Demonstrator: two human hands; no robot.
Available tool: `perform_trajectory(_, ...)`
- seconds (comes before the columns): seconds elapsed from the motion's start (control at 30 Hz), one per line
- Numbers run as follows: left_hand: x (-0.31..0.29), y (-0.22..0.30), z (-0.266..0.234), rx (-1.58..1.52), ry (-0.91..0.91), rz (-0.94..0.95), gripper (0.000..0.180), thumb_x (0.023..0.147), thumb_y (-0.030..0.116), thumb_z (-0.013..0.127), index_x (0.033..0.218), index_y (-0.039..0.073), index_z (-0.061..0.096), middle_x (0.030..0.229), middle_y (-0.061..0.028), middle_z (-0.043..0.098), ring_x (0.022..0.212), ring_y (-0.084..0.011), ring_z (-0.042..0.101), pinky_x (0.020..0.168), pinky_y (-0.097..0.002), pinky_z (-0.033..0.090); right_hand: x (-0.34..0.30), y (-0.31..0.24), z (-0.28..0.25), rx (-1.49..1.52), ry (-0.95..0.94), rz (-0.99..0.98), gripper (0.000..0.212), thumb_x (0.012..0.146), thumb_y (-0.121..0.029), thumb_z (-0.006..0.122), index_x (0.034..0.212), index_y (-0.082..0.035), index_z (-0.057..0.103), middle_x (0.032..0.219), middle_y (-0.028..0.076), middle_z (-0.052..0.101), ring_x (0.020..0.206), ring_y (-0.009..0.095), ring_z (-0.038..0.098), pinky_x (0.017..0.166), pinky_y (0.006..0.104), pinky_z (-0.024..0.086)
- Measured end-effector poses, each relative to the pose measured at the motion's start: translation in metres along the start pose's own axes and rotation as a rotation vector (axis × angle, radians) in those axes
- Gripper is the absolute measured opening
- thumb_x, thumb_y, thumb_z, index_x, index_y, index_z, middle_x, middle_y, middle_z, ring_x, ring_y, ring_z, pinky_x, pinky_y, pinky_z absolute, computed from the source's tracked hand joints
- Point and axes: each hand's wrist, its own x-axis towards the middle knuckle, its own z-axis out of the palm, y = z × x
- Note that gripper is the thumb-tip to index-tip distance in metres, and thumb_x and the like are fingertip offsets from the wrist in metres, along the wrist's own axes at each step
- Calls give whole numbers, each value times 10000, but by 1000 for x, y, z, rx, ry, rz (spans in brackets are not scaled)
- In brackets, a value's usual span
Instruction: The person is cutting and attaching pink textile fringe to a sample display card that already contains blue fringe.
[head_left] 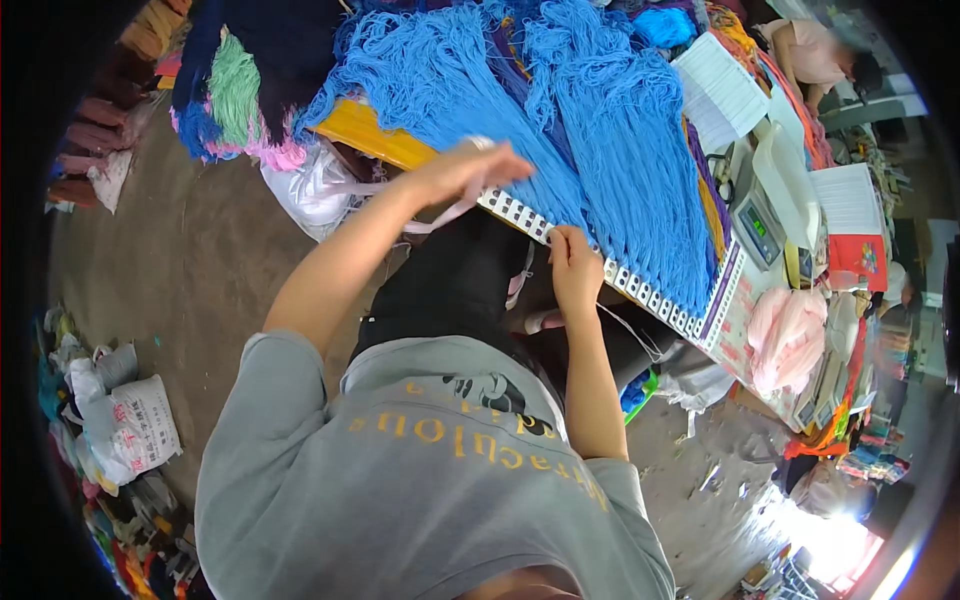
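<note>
A long white card strip with a row of dark holes runs along the table's near edge. Bundles of blue thread fan out behind it, their near ends gathered at the holes. My right hand is closed at the strip, fingertips pinching its edge beside the thread ends. Over the blue thread to the left, my left hand is smeared by motion, its fingers pointing right. A pale pinkish strand loops below that wrist; whether the fingers hold it cannot be made out.
On the table's right are a digital scale with a white tray, a printed sheet and pale pink yarn. Green and dark yarn hangs at the far left. A white bag lies on the left floor. Another person is at far right.
</note>
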Motion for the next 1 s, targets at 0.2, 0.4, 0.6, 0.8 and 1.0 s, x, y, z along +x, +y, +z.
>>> perform_trajectory(0.2, -28, 1, -87, 404, 917, 403, 455, 943, 388, 406, 1048, 10, 636, 1068, -122, 633, 959, -198, 597, 861, -313, 441, -2, 4, 4, 172, -2, -24, 137, 878, -143, 557, 888, -14, 602, 666, 67, 598, 604, 128, 569, 559, 272, 442)
perform_trajectory(0.4, -83, 4, -18, -157, 590, 120, 484, 958, 421, 377, 1030, -18, 568, 943, -105, 610, 639, -128, 562, 486, -239, 447, 12, -69, -2, 467, -178, 48, 193, 865, -34, 510, 1053, 12, 499, 723, 95, 624, 595, 127, 572, 548, 249, 443)
perform_trajectory(0.6, -74, -8, 3, -311, 374, -218, 539, 963, 437, 347, 1215, -19, 483, 1120, -124, 584, 692, -110, 575, 490, -210, 421, 55, -55, 52, 522, -265, 70, 153, 848, -87, 543, 829, 43, 623, 629, 89, 604, 486, 136, 576, 495, 255, 449)
perform_trajectory(0.8, -53, -13, -8, -379, 307, -294, 443, 937, 405, 417, 1092, 18, 569, 902, -67, 652, 582, -88, 558, 415, -198, 375, 55, -58, 63, 383, -197, 102, 188, 829, -168, 567, 818, 2, 647, 589, 70, 614, 442, 142, 574, 475, 266, 449)
perform_trajectory(1.0, -37, -11, -9, -79, 341, -257, 198, 837, 146, 565, 934, -15, 628, 764, -97, 677, 384, -56, 431, 335, -187, 272, 58, -59, 63, 310, -198, 123, 196, 812, -200, 572, 822, -24, 658, 580, 58, 620, 447, 132, 574, 470, 258, 440)
